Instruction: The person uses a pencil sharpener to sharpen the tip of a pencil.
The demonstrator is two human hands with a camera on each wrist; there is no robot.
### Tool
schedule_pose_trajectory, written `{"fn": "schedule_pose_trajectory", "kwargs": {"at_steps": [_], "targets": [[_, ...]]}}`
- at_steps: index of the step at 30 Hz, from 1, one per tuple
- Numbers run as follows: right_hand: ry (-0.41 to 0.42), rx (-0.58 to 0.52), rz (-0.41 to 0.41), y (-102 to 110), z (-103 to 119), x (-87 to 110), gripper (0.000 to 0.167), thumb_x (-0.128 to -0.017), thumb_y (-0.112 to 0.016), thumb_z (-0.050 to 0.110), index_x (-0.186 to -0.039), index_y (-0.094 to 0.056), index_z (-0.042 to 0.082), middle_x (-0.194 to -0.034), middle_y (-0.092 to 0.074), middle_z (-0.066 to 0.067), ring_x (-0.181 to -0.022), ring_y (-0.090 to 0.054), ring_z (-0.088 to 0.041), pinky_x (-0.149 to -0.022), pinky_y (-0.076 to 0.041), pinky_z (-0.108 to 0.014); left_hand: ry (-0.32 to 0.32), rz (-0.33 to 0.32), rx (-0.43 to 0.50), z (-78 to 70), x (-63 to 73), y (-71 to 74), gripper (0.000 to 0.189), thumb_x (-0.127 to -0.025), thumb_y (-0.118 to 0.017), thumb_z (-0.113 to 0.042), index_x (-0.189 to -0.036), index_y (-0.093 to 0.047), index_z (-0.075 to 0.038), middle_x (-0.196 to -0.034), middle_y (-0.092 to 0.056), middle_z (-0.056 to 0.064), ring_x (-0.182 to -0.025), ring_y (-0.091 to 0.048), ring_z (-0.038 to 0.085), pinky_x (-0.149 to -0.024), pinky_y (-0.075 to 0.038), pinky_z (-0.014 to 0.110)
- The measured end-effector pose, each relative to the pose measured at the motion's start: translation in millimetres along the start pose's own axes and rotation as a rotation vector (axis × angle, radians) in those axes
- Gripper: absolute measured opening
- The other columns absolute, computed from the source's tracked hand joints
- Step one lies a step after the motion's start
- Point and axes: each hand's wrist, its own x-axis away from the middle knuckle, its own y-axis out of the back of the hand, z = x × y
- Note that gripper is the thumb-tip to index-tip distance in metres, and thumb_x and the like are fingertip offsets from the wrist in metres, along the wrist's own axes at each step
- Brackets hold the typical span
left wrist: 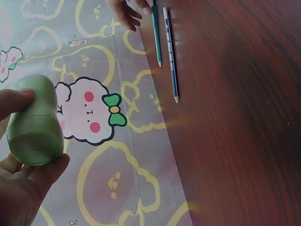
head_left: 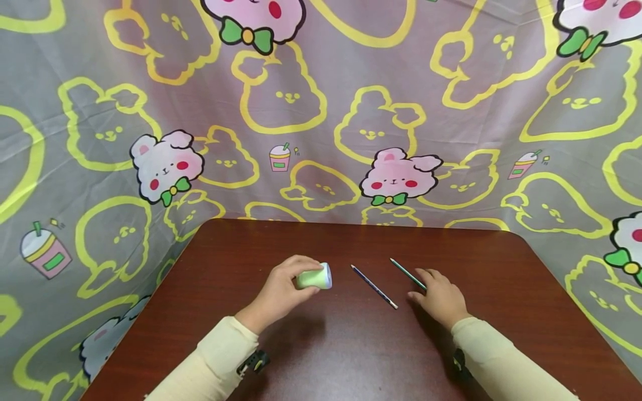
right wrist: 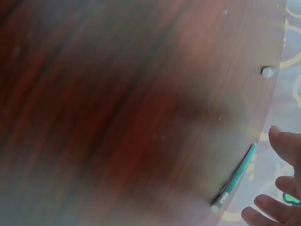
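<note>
My left hand (head_left: 281, 289) grips a small light-green cylinder (head_left: 312, 277) with a narrowed waist and a pale blue end, thumb on one side and fingers on the other. In the left wrist view, the green cylinder (left wrist: 37, 120) is tilted above the table. Over the near end of a green pencil (head_left: 407, 273) is my right hand (head_left: 442, 298), its fingers loosely spread. The right wrist view shows these fingers (right wrist: 270, 209) apart from the green pencil (right wrist: 237, 174). Between the hands lies a dark blue pencil (head_left: 373, 287) with a white end.
The dark reddish-brown table (head_left: 351, 356) carries these things. A grey cloth (head_left: 311, 72) with yellow outlines and rabbit faces hangs behind and beside it. A black strap device (head_left: 253, 362) is on the left wrist. A small pale round thing (right wrist: 267, 72) shows in the right wrist view.
</note>
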Motion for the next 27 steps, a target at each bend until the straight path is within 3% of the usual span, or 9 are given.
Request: {"fn": "schedule_pose_trajectory", "kwargs": {"at_steps": [7, 19, 27], "targets": [[-0.068, -0.059, 0.082, 2, -9, 1.1, 0.065, -0.081, -0.076, 0.028, -0.134, -0.052, 0.0, -0.127, -0.055, -0.027, -0.11, -0.055, -0.046, -0.079, -0.048, -0.058, 0.006, -0.001, -0.005, -0.5, -0.4, -1.0, 0.04, -0.068, -0.08, 0.008, -0.105, -0.073, -0.007, -0.109, -0.066, 0.005, -0.099, -0.061, 0.022, -0.077, -0.05, 0.026], [-0.147, -0.124, 0.148, 4, -19, -1.9, 0.059, -0.083, -0.075, 0.02, -0.131, -0.053, -0.004, -0.126, -0.056, -0.029, -0.115, -0.053, -0.047, -0.086, -0.046, -0.059, -0.013, 0.0, -0.006, 1.0, -0.6, -3.5, 0.041, -0.068, -0.08, 0.007, -0.106, -0.073, -0.007, -0.109, -0.066, 0.005, -0.099, -0.061, 0.022, -0.076, -0.051, 0.026], [-0.177, -0.171, 0.165, 4, -24, -4.0, 0.052, -0.082, -0.075, 0.015, -0.125, -0.057, -0.006, -0.116, -0.063, -0.025, -0.108, -0.058, -0.044, -0.086, -0.046, -0.057, -0.014, 0.001, -0.004, 0.3, -1.0, -3.4, 0.04, -0.069, -0.08, 0.007, -0.106, -0.073, -0.007, -0.109, -0.066, 0.005, -0.098, -0.062, 0.022, -0.077, -0.051, 0.026]]}}
